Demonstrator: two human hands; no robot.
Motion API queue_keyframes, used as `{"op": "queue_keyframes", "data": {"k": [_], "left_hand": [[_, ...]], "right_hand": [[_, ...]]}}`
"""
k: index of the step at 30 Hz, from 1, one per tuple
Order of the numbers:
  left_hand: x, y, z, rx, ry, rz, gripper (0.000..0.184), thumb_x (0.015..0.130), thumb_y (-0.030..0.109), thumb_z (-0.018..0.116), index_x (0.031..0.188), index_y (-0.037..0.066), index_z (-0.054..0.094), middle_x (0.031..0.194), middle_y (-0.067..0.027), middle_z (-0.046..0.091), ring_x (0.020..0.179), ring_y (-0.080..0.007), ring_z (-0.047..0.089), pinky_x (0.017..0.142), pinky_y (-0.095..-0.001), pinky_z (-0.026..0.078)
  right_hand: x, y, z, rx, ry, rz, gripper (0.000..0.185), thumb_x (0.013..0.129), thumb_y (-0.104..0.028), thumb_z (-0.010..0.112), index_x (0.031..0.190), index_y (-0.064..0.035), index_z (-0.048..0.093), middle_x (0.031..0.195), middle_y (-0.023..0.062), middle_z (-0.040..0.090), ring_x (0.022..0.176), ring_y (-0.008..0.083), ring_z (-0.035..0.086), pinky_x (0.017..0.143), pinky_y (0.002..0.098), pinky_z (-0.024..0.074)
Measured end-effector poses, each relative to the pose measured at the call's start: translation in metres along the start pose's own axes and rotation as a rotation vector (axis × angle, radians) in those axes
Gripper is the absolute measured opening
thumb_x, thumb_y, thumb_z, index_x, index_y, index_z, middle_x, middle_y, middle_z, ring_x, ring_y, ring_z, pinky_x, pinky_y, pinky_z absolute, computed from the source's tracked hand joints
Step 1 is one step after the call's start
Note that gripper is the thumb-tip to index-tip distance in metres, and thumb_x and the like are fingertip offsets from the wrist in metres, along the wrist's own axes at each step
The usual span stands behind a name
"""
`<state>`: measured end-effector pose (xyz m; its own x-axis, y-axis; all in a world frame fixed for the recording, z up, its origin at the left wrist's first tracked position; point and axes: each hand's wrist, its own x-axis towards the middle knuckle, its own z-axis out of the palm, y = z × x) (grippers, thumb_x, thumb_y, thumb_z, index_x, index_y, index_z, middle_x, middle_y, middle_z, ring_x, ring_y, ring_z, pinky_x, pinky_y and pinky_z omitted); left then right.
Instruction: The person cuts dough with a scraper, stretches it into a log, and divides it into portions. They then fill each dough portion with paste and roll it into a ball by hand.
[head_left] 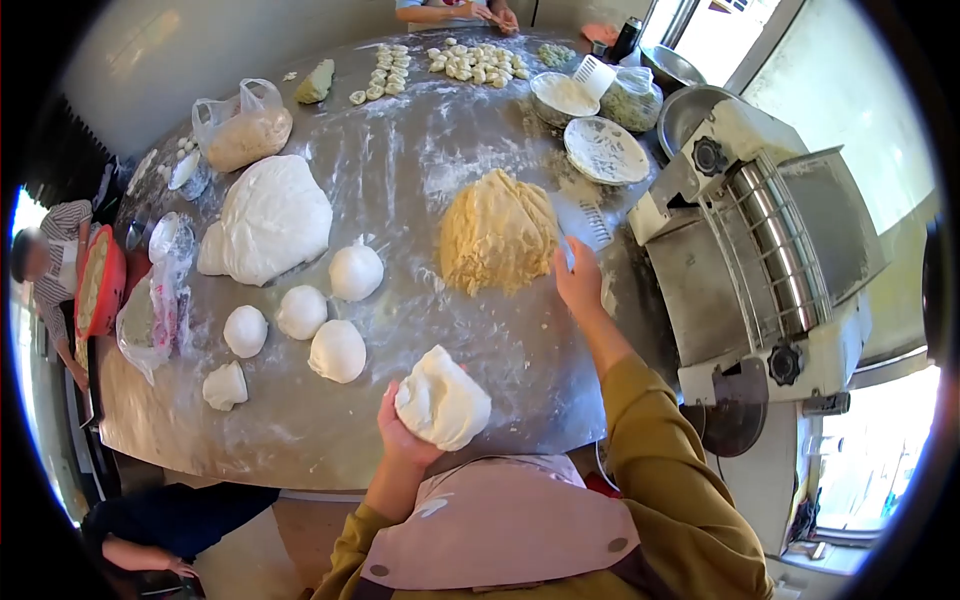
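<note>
My left hand (408,432) holds up a lump of white dough (445,400) at the table's near edge, fingers curled under it. On the right, my right hand (580,280) grips a flat tool with a light-blue handle (569,254); its pale, slotted-looking head lies toward the far side, and its exact kind is unclear. Beside that hand sits a big mound of yellow dough (498,232). Left of the mound are several white dough balls (338,351) and a smaller dough piece (225,386). A large white dough mass (272,222), apparently covered in plastic, rests behind them.
A roller machine (770,250) stands at the right edge. Floury bowls (606,150) and filled bags (250,128) sit farther back. Shaped dough pieces (478,63) lie at the far side, near another person's hands (495,16). At left, another person is by a red basin (97,282).
</note>
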<state>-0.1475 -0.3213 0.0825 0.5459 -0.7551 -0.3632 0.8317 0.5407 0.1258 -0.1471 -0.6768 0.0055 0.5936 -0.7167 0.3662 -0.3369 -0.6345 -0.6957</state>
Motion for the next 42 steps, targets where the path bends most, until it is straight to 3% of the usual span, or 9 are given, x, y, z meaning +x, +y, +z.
{"op": "queue_keyframes", "data": {"k": [2, 15, 18, 21, 27, 33, 36, 39, 42], "left_hand": [[-0.002, 0.0, 0.002, 0.002, 0.029, 0.035, 0.077, 0.092, 0.059, 0.034, 0.145, 0.004, 0.038, 0.144, -0.0243, 0.042, 0.129, -0.0404, 0.046, 0.107, -0.0538, 0.037], [0.019, -0.005, 0.019, 0.064, 0.08, 0.052, 0.08, 0.091, 0.061, 0.037, 0.148, 0.005, 0.034, 0.149, -0.0227, 0.037, 0.134, -0.0394, 0.041, 0.111, -0.0538, 0.031], [0.019, -0.002, 0.023, 0.091, 0.069, 0.026, 0.081, 0.089, 0.061, 0.042, 0.147, 0.005, 0.034, 0.15, -0.0185, 0.038, 0.134, -0.0367, 0.04, 0.11, -0.053, 0.033], [0.007, 0.004, 0.017, 0.069, 0.093, 0.086, 0.08, 0.09, 0.061, 0.04, 0.147, 0.006, 0.035, 0.147, -0.0208, 0.04, 0.132, -0.0381, 0.043, 0.109, -0.0529, 0.035], [-0.034, 0.017, -0.008, 0.043, 0.131, 0.187, 0.08, 0.089, 0.061, 0.041, 0.147, 0.005, 0.035, 0.146, -0.0209, 0.041, 0.132, -0.0379, 0.043, 0.109, -0.0524, 0.035], [-0.042, 0.018, -0.014, 0.022, 0.111, 0.206, 0.077, 0.091, 0.06, 0.041, 0.145, 0.004, 0.038, 0.145, -0.0205, 0.043, 0.131, -0.0377, 0.044, 0.109, -0.0521, 0.036], [-0.031, 0.019, -0.018, 0.016, 0.123, 0.219, 0.07, 0.093, 0.055, 0.041, 0.142, 0.004, 0.042, 0.141, -0.0171, 0.048, 0.128, -0.036, 0.047, 0.108, -0.0523, 0.036], [-0.019, 0.019, -0.023, 0.003, 0.14, 0.208, 0.065, 0.095, 0.052, 0.042, 0.139, 0.005, 0.045, 0.138, -0.0138, 0.052, 0.126, -0.0341, 0.05, 0.108, -0.0517, 0.036], [-0.005, 0.015, -0.015, -0.034, 0.046, 0.176, 0.06, 0.096, 0.05, 0.042, 0.136, 0.006, 0.048, 0.134, -0.0117, 0.056, 0.122, -0.0313, 0.054, 0.108, -0.0485, 0.037]], "right_hand": [[0.02, 0.008, 0.013, 0.143, -0.041, 0.183, 0.039, 0.089, -0.03, 0.065, 0.119, -0.0047, 0.059, 0.111, 0.0166, 0.062, 0.102, 0.0327, 0.059, 0.087, 0.0381, 0.0485], [-0.047, -0.02, 0.039, 0.103, -0.117, -0.265, 0.03, 0.076, -0.017, 0.076, 0.099, -0.0045, 0.061, 0.1, 0.014, 0.061, 0.096, 0.036, 0.057, 0.084, 0.0422, 0.0481], [-0.062, -0.025, 0.039, 0.231, -0.21, -0.072, 0.039, 0.075, -0.018, 0.079, 0.105, -0.0032, 0.059, 0.107, 0.0149, 0.06, 0.1, 0.0379, 0.056, 0.09, 0.0441, 0.0462], [-0.057, -0.034, 0.038, 0.256, 0.142, -0.006, 0.05, 0.076, -0.024, 0.08, 0.112, -0.0011, 0.055, 0.113, 0.0157, 0.059, 0.104, 0.0381, 0.055, 0.092, 0.044, 0.0456], [-0.061, -0.049, 0.054, -0.07, -0.081, 0.059, 0.052, 0.078, -0.03, 0.078, 0.114, -0.001, 0.055, 0.109, 0.0172, 0.06, 0.105, 0.0373, 0.055, 0.091, 0.0441, 0.0459], [-0.083, -0.049, 0.062, -0.195, -0.31, -0.219, 0.045, 0.081, -0.032, 0.076, 0.112, -0.0034, 0.06, 0.104, 0.0136, 0.064, 0.099, 0.0288, 0.061, 0.086, 0.0384, 0.048], [-0.091, -0.102, 0.042, 0.485, -0.682, 0.583, 0.041, 0.086, -0.03, 0.072, 0.112, -0.0013, 0.06, 0.107, 0.0099, 0.064, 0.099, 0.0185, 0.06, 0.085, 0.033, 0.0484], [-0.099, -0.14, 0.025, 1.139, -0.569, 0.764, 0.033, 0.092, -0.024, 0.067, 0.112, 0.0013, 0.06, 0.109, 0.0074, 0.064, 0.098, 0.0115, 0.058, 0.083, 0.0296, 0.0485], [-0.114, -0.197, -0.017, 1.009, -0.599, 0.47, 0.03, 0.093, -0.014, 0.063, 0.116, 0.0048, 0.059, 0.113, 0.0146, 0.064, 0.101, 0.0231, 0.063, 0.089, 0.0351, 0.0499]]}}
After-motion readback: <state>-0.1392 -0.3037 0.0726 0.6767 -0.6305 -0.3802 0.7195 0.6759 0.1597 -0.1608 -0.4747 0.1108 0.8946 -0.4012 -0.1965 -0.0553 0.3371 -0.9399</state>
